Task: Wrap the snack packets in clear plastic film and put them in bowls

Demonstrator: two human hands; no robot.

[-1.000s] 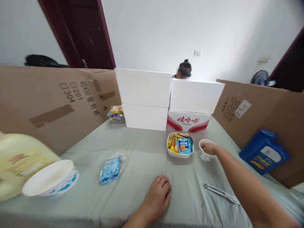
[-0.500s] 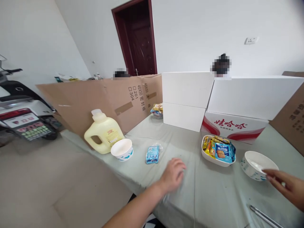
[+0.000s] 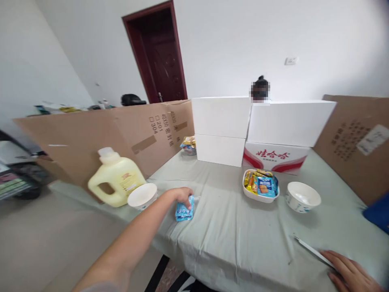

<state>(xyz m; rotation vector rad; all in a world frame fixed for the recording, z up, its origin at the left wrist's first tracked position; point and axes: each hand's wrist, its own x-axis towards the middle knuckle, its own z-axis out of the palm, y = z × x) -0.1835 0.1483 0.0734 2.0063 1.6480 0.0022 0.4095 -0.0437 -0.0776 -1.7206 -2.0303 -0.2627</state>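
Nearest, lower right: right hand (image 3: pixel 354 271) at the back end of the tongs (image 3: pixel 311 248), with fingers curved over; can't tell if gripped or merely touched. Further in, to the left: left hand (image 3: pixel 182 196) with a grasp on the packet (image 3: pixel 184 211), thumb across its front, fingers by the top edge. Packet low at the cloth (image 3: pixel 221 239) (lifted clear or not, can't tell from here), to the right of the left bowl (image 3: pixel 142 195). Done, as judged: grasp on the packet. Not yet done: packet into any container. Jug (image 3: pixel 118 178) just beside left bowl; no contents visible in that bowl. Further along, right of centre: tray (image 3: pixel 259 198), already heaped with snacks (image 3: pixel 252 184), little room showing, so judged about full. Just right of it, right bowl (image 3: pixel 299 206), not heaped, faint clear gleam inside, too vague to name. Blue bottle (image 3: pixel 378 213) cut off at the right edge, untouched. Behind: red-and-white box (image 3: pixel 275 157) beneath a white one, white boxes (image 3: pixel 223 129) to its left, bag (image 3: pixel 188 146) at their far left side, then head of another person (image 3: pixel 260 89) above.
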